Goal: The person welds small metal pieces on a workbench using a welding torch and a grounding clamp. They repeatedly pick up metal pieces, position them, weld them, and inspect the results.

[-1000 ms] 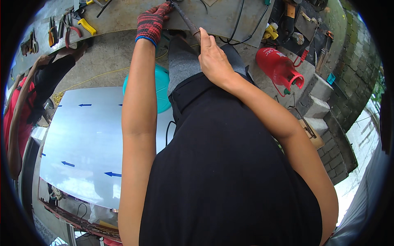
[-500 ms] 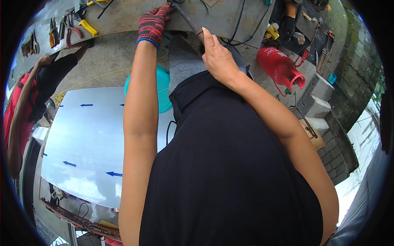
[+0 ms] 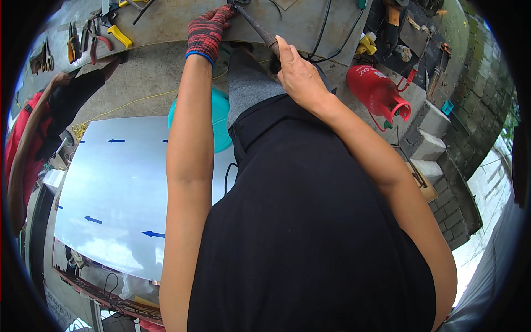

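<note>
My left hand, in a red and black knit glove with a blue cuff, is at the top of the view over the grey metal worktable. Its closed fingertips meet a small dark piece by the upper end of a long rusty-brown bar; what they pinch is hidden. Bare and closed, my right hand wraps round the bar's thicker near end, by the table's front edge. The bar slants from upper left to lower right; its far end is cut off by the view's edge, so I cannot tell its exact kind.
Pliers and other hand tools lie at the table's left. Black cables hang over its edge. A red gas cylinder stands right, a turquoise stool below my left forearm. A glossy sheet with blue arrows and another person are left.
My right hand has shifted slightly right with the bar's near end. My gloved left hand stays almost in place.
</note>
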The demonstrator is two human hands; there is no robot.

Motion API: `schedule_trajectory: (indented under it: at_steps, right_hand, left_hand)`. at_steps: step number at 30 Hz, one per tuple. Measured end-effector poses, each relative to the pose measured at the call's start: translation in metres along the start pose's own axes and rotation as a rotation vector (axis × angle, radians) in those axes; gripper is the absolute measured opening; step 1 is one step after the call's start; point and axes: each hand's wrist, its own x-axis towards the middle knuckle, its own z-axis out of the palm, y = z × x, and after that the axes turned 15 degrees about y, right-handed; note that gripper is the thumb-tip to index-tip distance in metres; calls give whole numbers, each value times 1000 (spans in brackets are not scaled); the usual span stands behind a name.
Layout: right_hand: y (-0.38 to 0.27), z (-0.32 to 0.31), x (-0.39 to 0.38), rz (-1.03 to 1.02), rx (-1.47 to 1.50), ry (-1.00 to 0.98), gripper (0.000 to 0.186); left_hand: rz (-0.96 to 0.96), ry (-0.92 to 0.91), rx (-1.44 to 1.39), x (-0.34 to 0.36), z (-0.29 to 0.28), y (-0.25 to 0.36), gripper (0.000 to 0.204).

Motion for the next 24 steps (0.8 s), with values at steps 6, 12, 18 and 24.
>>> schedule_trajectory:
  at_steps: [6, 12, 18, 24]
  right_hand:
    - [6, -2, -1, -51, -34, 27, 73]
    - [11, -1, 0, -58, -13, 36, 69]
    - [2, -7, 1, -13, 61, 0, 70]
    - [0, -7, 0, -5, 66, 6, 73]
  left_hand:
    - [-1, 3, -12, -3, 0, 1, 49]
    - [27, 13, 37, -2, -2, 1, 45]
    - [0, 18, -13, -5, 1, 2, 43]
    - [23, 7, 23, -10, -1, 7, 43]
